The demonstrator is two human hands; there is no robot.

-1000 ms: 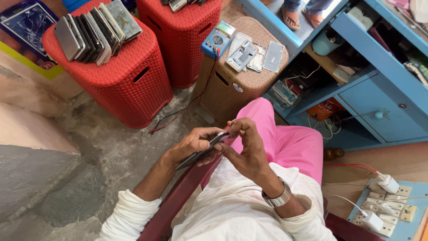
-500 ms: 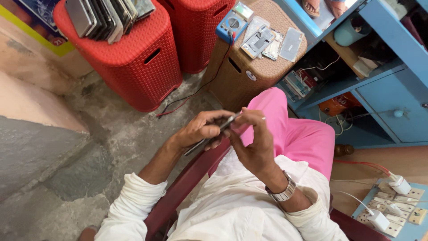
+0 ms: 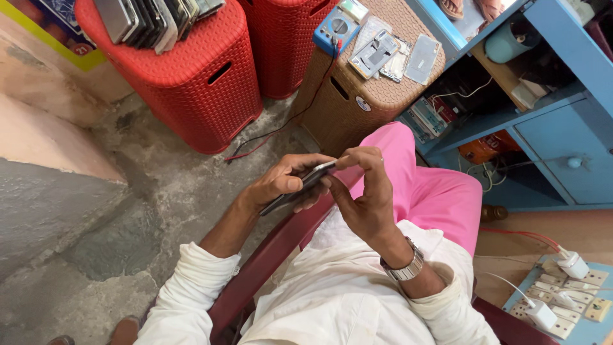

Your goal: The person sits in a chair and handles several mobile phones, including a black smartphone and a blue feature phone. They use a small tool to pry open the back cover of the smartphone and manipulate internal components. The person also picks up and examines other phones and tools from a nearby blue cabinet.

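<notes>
Left hand [image 3: 281,185] is gripping a dark phone [image 3: 300,187] over the lap. Right hand [image 3: 367,191] pinches its top edge, fingers curled.

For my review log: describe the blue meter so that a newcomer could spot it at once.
Find the brown woven basket beside the red baskets. On its lid's near-left corner lies the blue meter. Unlike the flat grey phone parts beside it, it has a round dial and trailing red and black leads.

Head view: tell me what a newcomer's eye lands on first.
The pink trousers at centre right, and just left of them a dark phone gripped by the left hand while the right hand works at its top edge. Above left, a red basket carries a row of phones; a brown basket holds a blue meter.
</notes>
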